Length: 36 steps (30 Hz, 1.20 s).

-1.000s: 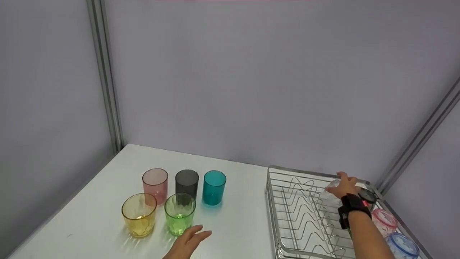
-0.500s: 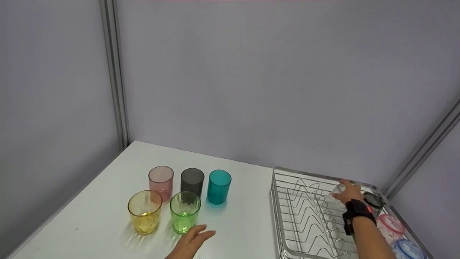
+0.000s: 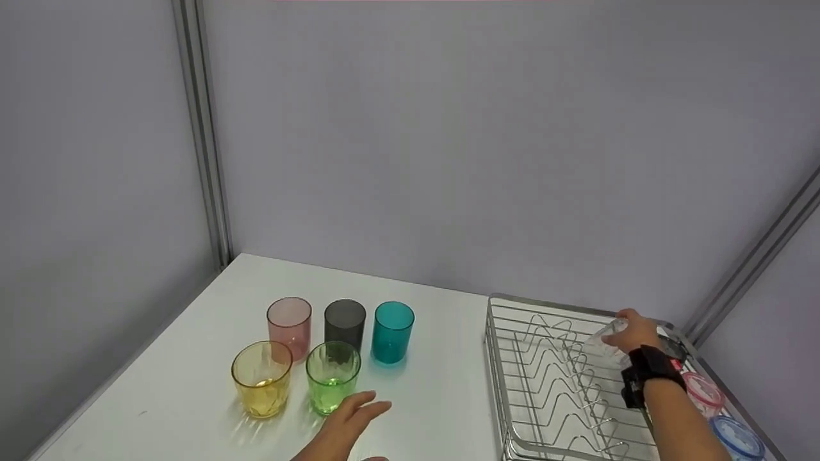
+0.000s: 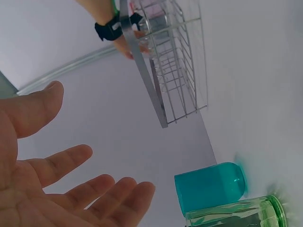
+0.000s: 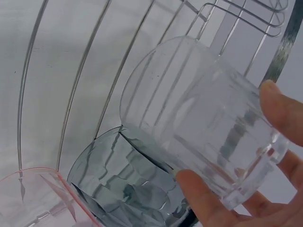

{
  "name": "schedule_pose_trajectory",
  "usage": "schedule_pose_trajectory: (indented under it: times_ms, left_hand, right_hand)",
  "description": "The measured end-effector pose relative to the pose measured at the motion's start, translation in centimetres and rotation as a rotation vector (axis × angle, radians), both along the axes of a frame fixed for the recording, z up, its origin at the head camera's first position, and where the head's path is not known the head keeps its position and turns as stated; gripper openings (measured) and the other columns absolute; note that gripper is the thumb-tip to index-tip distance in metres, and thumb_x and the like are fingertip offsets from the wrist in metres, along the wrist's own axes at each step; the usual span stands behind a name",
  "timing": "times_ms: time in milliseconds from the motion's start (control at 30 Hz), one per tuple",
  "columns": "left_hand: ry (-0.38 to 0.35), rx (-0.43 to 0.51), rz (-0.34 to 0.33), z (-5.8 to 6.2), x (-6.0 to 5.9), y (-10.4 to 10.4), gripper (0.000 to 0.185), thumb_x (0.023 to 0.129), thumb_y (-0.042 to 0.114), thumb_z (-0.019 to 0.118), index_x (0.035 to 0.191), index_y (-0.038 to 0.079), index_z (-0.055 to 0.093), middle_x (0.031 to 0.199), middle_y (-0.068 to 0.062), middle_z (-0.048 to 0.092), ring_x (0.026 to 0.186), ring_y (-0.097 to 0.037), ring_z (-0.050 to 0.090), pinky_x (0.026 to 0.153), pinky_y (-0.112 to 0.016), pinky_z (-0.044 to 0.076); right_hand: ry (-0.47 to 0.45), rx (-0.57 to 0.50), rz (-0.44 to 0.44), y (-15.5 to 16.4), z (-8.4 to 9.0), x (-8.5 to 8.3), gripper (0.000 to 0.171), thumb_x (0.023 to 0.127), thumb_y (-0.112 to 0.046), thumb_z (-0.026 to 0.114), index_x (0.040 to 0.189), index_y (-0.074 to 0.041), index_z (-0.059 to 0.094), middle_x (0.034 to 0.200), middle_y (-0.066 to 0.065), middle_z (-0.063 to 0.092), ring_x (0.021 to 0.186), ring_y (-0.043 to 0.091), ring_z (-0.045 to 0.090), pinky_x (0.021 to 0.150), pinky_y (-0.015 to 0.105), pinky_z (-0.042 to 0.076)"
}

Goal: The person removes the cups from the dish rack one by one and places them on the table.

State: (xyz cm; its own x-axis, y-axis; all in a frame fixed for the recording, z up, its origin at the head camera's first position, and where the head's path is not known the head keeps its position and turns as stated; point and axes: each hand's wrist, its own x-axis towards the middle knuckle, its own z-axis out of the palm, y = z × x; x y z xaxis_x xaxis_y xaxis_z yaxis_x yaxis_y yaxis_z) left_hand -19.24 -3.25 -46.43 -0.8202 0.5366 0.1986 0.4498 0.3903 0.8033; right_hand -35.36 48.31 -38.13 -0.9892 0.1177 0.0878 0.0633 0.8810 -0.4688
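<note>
This looks like a staged test booth rather than a lived-in kitchen: plain grey partition walls (image 3: 448, 147) joined by aluminium posts (image 3: 202, 134) enclose a bare white table (image 3: 435, 384), on which coloured plastic tumblers (image 3: 344, 323) stand in neat rows beside a wire dish rack (image 3: 544, 358).

Blue-rimmed glass (image 3: 737, 438) cut by frame edge; left hand (image 3: 346, 426) partly cropped.

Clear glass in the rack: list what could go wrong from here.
1. The right hand grips the clear glass by its base end only, so it could slip.
2. It hangs close over the grey glass in the wire rack and might knock it.
</note>
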Motion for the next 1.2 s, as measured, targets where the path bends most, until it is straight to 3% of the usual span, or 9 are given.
schedule_pose_trajectory:
  times_ms: [133,233,400,567,633,800,933,1033,1200]
  left_hand:
    - [-0.061,-0.014,-0.016,-0.4,-0.2,0.1,0.061,0.091,0.047,0.057,0.141,0.015,0.041,0.142,-0.026,0.029,0.125,-0.047,0.035,0.09,-0.067,0.038]
    - [-0.062,-0.026,-0.016,-0.7,-0.5,0.2,0.062,0.09,0.05,0.057,0.142,0.019,0.039,0.143,-0.025,0.028,0.127,-0.046,0.034,0.09,-0.067,0.038]
    - [0.016,-0.016,0.005,1.3,0.1,0.5,0.067,0.088,0.05,0.06,0.139,0.011,0.042,0.141,-0.024,0.033,0.124,-0.045,0.037,0.089,-0.062,0.042]
    - [0.003,-0.002,0.001,2.8,0.3,1.2,0.067,0.088,0.046,0.062,0.137,0.004,0.042,0.139,-0.026,0.034,0.121,-0.045,0.042,0.089,-0.061,0.043]
    - [-0.015,0.006,-0.004,2.8,0.2,1.4,0.066,0.089,0.043,0.062,0.137,0.003,0.042,0.139,-0.027,0.034,0.12,-0.045,0.043,0.089,-0.062,0.042]
    - [-0.044,0.026,-0.03,1.8,-0.7,1.2,0.064,0.09,0.038,0.063,0.138,0.003,0.041,0.139,-0.029,0.031,0.121,-0.047,0.041,0.09,-0.065,0.04]
    - [-0.053,0.044,-0.068,0.2,-1.7,0.8,0.064,0.092,0.038,0.06,0.14,0.002,0.038,0.139,-0.033,0.028,0.122,-0.05,0.038,0.088,-0.067,0.04]
    - [-0.095,0.099,-0.088,-0.4,-2.1,1.2,0.065,0.092,0.037,0.06,0.141,0.003,0.036,0.139,-0.035,0.025,0.123,-0.052,0.035,0.084,-0.067,0.041]
    - [-0.122,0.195,-0.069,1.0,-1.2,1.9,0.066,0.089,0.032,0.066,0.141,0.004,0.036,0.139,-0.031,0.026,0.12,-0.051,0.037,0.082,-0.063,0.046]
  right_hand:
    - [0.051,-0.036,-0.039,-1.1,1.1,1.0,0.064,0.085,-0.013,0.065,0.132,0.015,0.032,0.127,0.05,0.024,0.108,0.058,0.037,0.082,0.061,0.04]
    - [0.103,-0.06,-0.064,-1.8,2.0,1.6,0.065,0.086,-0.015,0.065,0.134,0.014,0.031,0.127,0.048,0.024,0.111,0.058,0.033,0.086,0.063,0.037]
    - [0.17,-0.14,-0.061,-2.8,3.5,2.6,0.07,0.087,-0.021,0.067,0.139,0.009,0.03,0.135,0.042,0.03,0.116,0.053,0.039,0.088,0.057,0.041]
    - [0.182,-0.323,-0.043,-4.0,4.6,5.0,0.079,0.087,-0.028,0.068,0.145,0.001,0.023,0.148,0.037,0.013,0.132,0.05,0.026,0.095,0.055,0.041]
    - [0.193,-0.379,-0.049,-4.8,4.5,6.3,0.081,0.086,-0.031,0.07,0.145,-0.002,0.022,0.149,0.034,0.013,0.13,0.048,0.028,0.094,0.053,0.044]
    - [0.22,-0.511,-0.065,-7.7,3.4,9.3,0.08,0.083,-0.03,0.073,0.142,-0.008,0.023,0.146,0.024,0.019,0.117,0.035,0.037,0.08,0.032,0.048]
    - [0.241,-0.585,-0.034,-9.8,2.7,11.4,0.075,0.083,-0.022,0.074,0.139,-0.009,0.026,0.147,0.02,0.016,0.124,0.037,0.029,0.084,0.033,0.043]
    - [0.248,-0.609,-0.024,-10.8,2.7,12.9,0.071,0.083,-0.017,0.074,0.136,-0.011,0.027,0.145,0.016,0.015,0.128,0.038,0.026,0.086,0.034,0.043]
    - [0.259,-0.714,0.063,-12.5,2.4,14.7,0.064,0.082,-0.002,0.071,0.13,-0.013,0.03,0.136,0.008,0.024,0.12,0.022,0.041,0.076,0.029,0.052]
